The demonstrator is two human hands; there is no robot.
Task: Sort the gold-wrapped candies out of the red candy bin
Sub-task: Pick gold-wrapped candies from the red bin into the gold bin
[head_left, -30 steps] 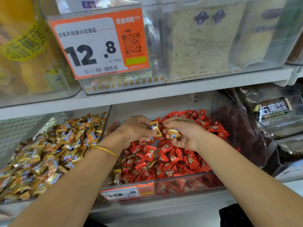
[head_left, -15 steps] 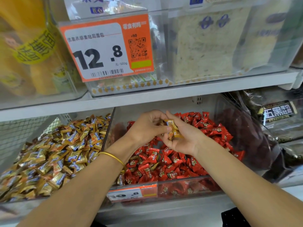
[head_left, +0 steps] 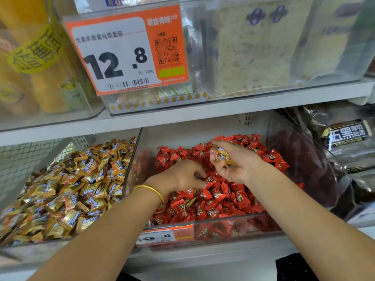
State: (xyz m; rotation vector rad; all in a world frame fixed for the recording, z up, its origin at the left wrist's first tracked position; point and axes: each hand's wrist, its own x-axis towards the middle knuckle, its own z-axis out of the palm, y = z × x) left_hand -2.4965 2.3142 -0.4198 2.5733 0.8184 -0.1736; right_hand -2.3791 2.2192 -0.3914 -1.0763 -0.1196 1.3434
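Observation:
The clear bin [head_left: 233, 230] in the middle of the lower shelf is full of red-wrapped candies [head_left: 229, 199]. My right hand [head_left: 237, 165] hovers over its back half, palm turned left, and grips a few gold-wrapped candies [head_left: 220, 155]. Lower and to the left, my left hand [head_left: 182, 175], with a gold bangle at the wrist, has its loosely curled fingers down on the red pile; I see nothing held in it. One gold wrapper [head_left: 190, 202] pokes out among the red ones just below that hand.
To the left, a bin [head_left: 129, 159] holds a heap of gold candies [head_left: 67, 189]. On the right lie dark bagged goods [head_left: 345, 136]. The upper shelf edge [head_left: 203, 114], with an orange 12.8 price tag [head_left: 125, 53], overhangs the bins.
The hands met above the pile, and the left passed its gold candy to the right. The left hand has since dropped onto the red candies while the right keeps the gold ones.

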